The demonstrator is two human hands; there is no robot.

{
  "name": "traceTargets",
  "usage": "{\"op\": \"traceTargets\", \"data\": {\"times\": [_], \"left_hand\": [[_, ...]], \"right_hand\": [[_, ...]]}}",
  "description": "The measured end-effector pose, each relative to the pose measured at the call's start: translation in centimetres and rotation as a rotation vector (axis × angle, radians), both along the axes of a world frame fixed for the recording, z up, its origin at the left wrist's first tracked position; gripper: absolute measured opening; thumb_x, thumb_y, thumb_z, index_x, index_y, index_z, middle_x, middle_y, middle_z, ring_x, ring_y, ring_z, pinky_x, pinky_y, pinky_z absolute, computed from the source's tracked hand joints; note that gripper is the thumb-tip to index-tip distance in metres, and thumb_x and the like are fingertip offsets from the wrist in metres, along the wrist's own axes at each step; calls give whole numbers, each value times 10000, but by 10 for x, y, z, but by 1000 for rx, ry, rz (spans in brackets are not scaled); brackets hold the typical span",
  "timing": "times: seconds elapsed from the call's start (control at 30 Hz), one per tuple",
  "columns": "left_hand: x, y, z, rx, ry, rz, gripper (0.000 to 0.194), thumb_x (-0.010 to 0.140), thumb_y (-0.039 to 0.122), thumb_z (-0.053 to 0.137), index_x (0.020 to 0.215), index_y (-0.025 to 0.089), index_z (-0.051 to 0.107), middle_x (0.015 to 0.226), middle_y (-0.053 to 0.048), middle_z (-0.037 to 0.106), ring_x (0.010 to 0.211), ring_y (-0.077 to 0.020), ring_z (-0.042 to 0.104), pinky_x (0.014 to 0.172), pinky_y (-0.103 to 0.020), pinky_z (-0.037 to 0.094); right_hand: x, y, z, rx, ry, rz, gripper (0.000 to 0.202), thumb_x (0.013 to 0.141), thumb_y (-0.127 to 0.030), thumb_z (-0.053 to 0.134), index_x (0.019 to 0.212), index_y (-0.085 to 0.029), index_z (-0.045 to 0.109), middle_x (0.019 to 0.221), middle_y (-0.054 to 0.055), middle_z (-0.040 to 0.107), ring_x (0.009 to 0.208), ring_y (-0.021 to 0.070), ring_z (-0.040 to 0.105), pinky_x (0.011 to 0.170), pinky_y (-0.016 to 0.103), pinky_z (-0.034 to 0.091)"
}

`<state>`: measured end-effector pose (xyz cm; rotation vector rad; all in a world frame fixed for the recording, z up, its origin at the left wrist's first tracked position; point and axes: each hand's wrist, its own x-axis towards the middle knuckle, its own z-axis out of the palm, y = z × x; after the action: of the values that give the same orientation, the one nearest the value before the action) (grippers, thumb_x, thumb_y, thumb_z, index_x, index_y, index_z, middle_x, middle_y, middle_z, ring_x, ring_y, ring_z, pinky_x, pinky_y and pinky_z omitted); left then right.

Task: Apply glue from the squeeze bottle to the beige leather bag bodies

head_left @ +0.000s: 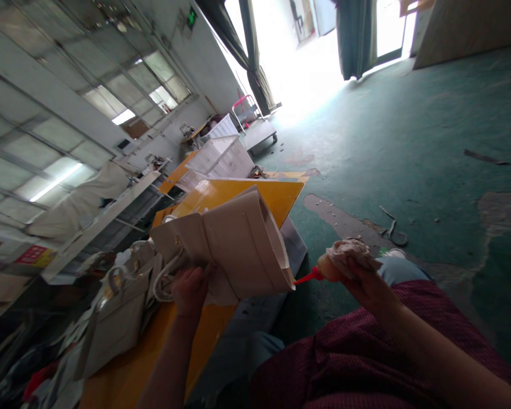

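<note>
A beige handbag (pixel 242 244) lies tilted over the yellow tabletop, its open end facing right. My left hand (pixel 190 289) is closed on the bag near its handle (pixel 166 278); the fingertips are partly hidden. Away from the table, my right hand (pixel 360 278) is wrapped round a squeeze bottle (pixel 330 268) with a red nozzle and a crumpled cloth (pixel 352 250) about it. The nozzle's tip is at the lower corner of the bag's open edge; whether it touches I cannot tell.
More beige bags (pixel 125 318) are piled on the yellow table (pixel 196 335) to the left. Behind it stand white plastic crates (pixel 221 159) and a flat trolley (pixel 259 133). Scraps lie on the green floor (pixel 409 153). A bright doorway is at the back.
</note>
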<state>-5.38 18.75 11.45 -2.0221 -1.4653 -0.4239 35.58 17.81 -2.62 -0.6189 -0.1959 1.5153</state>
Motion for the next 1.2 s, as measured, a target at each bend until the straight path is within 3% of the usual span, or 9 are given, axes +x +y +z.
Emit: {"op": "traceTargets", "data": {"times": [0.2, 0.33, 0.47, 0.63, 0.7, 0.77, 0.93, 1.1, 1.2], "left_hand": [[8, -9, 6, 118, 72, -26, 612, 1054, 508, 505, 515, 219, 482, 536, -39, 528, 558, -181, 488, 582, -324, 288], [5, -21, 6, 151, 164, -22, 535, 1046, 409, 550, 546, 217, 562, 552, -41, 567, 562, -183, 527, 581, -320, 326], [14, -33, 6, 138, 153, 62, 482, 1034, 326, 560, 567, 217, 614, 569, -55, 601, 579, -195, 570, 610, -327, 381], [33, -43, 9, 43, 104, 137, 473, 1055, 276, 500, 628, 220, 696, 608, -69, 655, 609, -212, 623, 636, -345, 415], [38, -44, 12, 8, 102, 118, 440, 1054, 239, 484, 710, 219, 758, 630, -78, 675, 638, -229, 653, 640, -356, 418], [42, -42, 18, -69, 105, 114, 391, 1038, 228, 501, 783, 217, 797, 668, -90, 705, 663, -246, 678, 620, -359, 406], [53, -16, 50, -254, 79, 308, 281, 981, 245, 584, 821, 209, 812, 752, -114, 752, 695, -259, 698, 571, -330, 337], [55, 23, 94, -168, -10, 360, 335, 1019, 291, 529, 899, 186, 824, 813, -153, 762, 764, -291, 722, 602, -333, 355], [55, 37, 102, -127, -16, 373, 335, 1014, 257, 498, 964, 179, 820, 883, -166, 776, 821, -303, 734, 626, -339, 401]], "right_hand": [[1, -19, -11, -136, 115, -1, 601, 592, -406, 1062, 1113, -328, 774, 1248, 10, 749, 1087, 217, 719, 859, 284, 663], [7, -17, 6, -129, 228, 38, 611, 617, -444, 1047, 1146, -339, 762, 1333, -24, 721, 1148, 198, 707, 880, 261, 659], [5, 1, 59, 8, 225, 123, 553, 655, -465, 1026, 1118, -326, 756, 1242, -36, 753, 1158, 213, 706, 888, 311, 671], [-23, 32, 147, 102, 207, 256, 171, 897, -378, 848, 1030, -316, 761, 1102, -31, 775, 1062, 222, 731, 888, 367, 676], [-39, 43, 178, 82, 226, 324, 67, 972, -347, 755, 960, -281, 746, 1036, -4, 772, 980, 219, 739, 806, 358, 684], [-57, 54, 204, 28, 228, 392, 147, 1030, -336, 665, 945, -237, 732, 998, 41, 764, 896, 217, 735, 711, 341, 677], [-92, 85, 251, 64, 187, 356, 121, 1026, -300, 658, 922, -241, 681, 913, 26, 738, 834, 221, 701, 686, 374, 661], [-102, 106, 298, 163, 194, 308, 65, 1021, -260, 660, 957, -255, 669, 922, -17, 743, 878, 195, 699, 758, 374, 664], [-101, 107, 307, 222, 190, 293, 80, 1039, -272, 634, 972, -253, 674, 948, -10, 753, 924, 197, 706, 755, 371, 666]]}}
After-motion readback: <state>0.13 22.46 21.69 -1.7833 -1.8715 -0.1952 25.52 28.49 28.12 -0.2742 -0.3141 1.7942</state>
